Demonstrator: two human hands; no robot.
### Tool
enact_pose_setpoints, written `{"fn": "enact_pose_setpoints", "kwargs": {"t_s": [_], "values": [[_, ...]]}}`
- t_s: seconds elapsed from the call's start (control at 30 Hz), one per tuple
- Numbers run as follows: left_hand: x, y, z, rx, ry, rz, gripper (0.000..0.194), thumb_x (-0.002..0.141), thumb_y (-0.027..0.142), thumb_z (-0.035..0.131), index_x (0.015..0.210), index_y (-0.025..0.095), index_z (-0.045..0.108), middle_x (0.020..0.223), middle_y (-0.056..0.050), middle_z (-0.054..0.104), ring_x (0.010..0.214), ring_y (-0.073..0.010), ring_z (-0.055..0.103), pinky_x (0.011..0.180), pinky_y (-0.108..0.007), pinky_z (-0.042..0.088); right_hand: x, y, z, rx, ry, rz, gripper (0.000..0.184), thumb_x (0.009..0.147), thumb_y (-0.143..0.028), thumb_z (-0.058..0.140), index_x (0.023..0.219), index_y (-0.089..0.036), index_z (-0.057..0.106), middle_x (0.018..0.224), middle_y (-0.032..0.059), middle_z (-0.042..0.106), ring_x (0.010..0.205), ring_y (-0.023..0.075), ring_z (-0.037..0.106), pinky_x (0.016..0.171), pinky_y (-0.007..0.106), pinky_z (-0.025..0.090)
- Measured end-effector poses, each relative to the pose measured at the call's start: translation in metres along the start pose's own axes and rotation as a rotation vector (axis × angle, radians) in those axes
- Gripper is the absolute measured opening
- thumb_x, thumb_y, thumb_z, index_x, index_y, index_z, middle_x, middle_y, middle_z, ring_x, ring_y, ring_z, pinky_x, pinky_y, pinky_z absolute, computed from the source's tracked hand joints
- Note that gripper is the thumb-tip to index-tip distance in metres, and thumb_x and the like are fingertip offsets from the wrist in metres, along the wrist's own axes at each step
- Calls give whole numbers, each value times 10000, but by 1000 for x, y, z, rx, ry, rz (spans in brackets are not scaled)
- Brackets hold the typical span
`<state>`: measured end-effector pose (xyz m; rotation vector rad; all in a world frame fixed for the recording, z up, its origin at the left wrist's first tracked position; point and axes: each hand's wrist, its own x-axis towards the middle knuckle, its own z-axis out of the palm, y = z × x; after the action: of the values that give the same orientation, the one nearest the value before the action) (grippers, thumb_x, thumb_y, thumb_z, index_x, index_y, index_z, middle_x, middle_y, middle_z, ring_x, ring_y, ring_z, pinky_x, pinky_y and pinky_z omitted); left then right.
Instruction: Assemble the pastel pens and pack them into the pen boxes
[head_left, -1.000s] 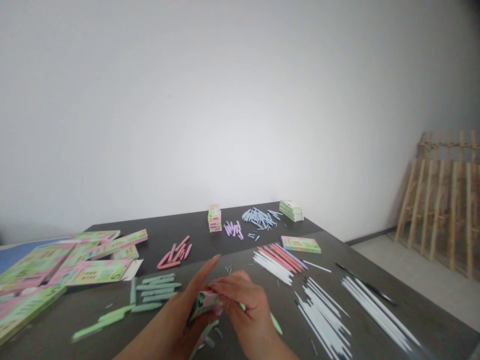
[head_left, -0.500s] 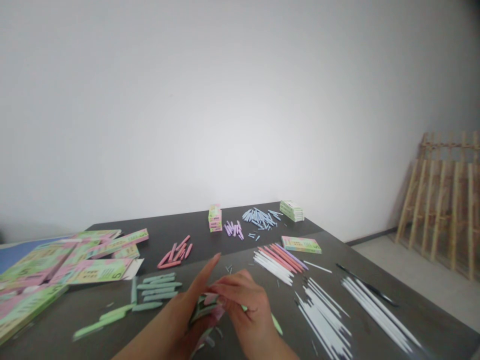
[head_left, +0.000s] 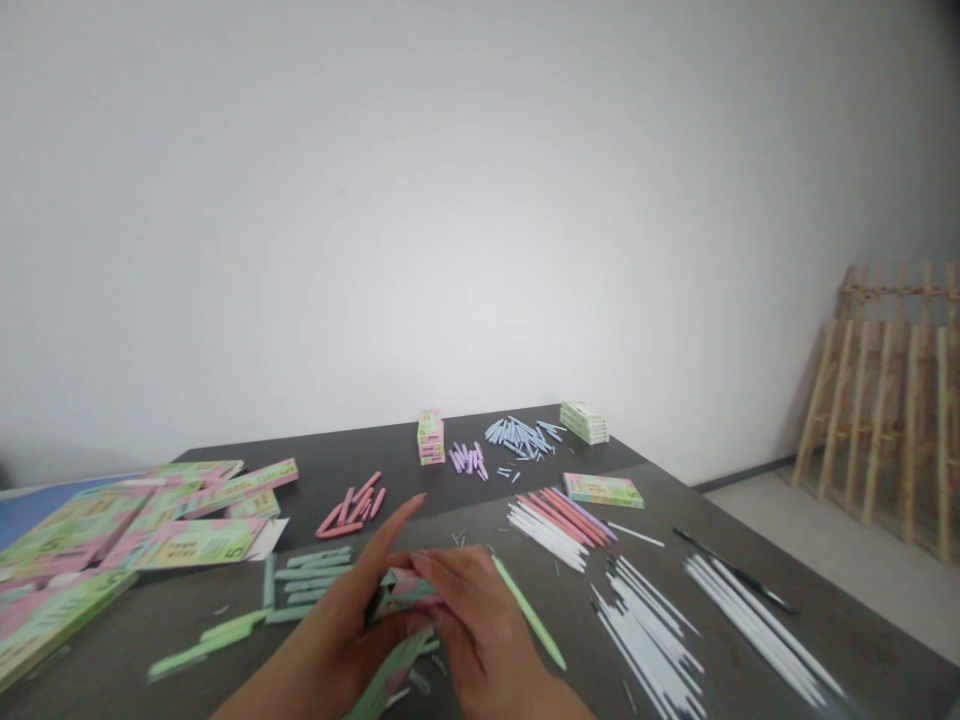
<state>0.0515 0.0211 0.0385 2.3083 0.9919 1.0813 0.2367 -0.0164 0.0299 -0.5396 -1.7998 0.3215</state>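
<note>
At the bottom centre of the frame, the left hand (head_left: pixel 337 625) grips a pink-and-green box (head_left: pixel 411 585), one finger raised; the right hand (head_left: pixel 487 625) closes its fingers on the box's upper end. A light green pen (head_left: pixel 531 615) lies just beside the right hand. Teal pens (head_left: pixel 311 573) lie lower left, white sticks (head_left: pixel 652 640) lower right, and more cartons (head_left: pixel 202 543) at far left.

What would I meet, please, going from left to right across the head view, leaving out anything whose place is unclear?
Box pile → left hand → right hand → light-green pen → thin black item → wooden rack.
</note>
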Motion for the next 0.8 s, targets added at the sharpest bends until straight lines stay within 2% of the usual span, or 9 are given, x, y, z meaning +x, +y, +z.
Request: {"fn": "enact_pose_setpoints", "kwargs": {"t_s": [0.1,0.2,0.33,0.43,0.53,0.67,0.8], "values": [[2,-1,-2,-92,-35,7,718,859,235,600,1472,333,239,1406,-48,530,1271,-221,507,1061,-389,386,-2,2,2,66,34,126,632,799,4,559,1311,-365,516,1222,2,635,1117,174,567,974,326,458],[3,2,-1,-94,-20,14,666,879,257,575,1462,315,258,1309,-63,607,1210,-230,564,1048,-399,417,-7,9,8,123,165,241,551,748,-9,636,1197,-326,609,1126,15,671,1056,177,618,937,305,490],[2,5,5,-6,50,39,537,904,254,530,1398,328,333,1162,-36,671,1182,-214,586,1021,-364,457,-11,13,15,140,265,321,475,743,-36,653,1129,-312,676,1239,44,647,1169,216,587,1005,360,456],[0,6,10,107,81,66,502,917,242,503,1376,369,342,1160,-4,664,1173,-177,593,984,-289,483,-11,12,22,359,236,357,480,784,-47,599,1177,-315,658,1209,41,674,1080,212,648,928,341,517],[-1,12,11,224,71,142,594,914,173,466,1431,367,248,1235,-22,628,1144,-151,610,967,-248,486,-13,13,30,531,280,352,467,791,-36,559,1158,-304,668,1111,24,719,932,184,704,807,274,566],[-3,28,5,344,103,266,616,901,197,501,1450,304,242,1365,-86,533,1266,-190,515,1004,-256,454,-20,19,33,424,410,354,404,756,-26,589,1059,-256,722,921,22,761,755,159,722,669,194,570],[-4,33,-4,354,232,372,437,893,260,556,1311,280,431,1271,-68,610,1209,-174,568,987,-212,460,-19,20,26,346,496,332,328,760,-74,635,1031,-232,731,875,38,758,728,173,718,646,209,578]]}}
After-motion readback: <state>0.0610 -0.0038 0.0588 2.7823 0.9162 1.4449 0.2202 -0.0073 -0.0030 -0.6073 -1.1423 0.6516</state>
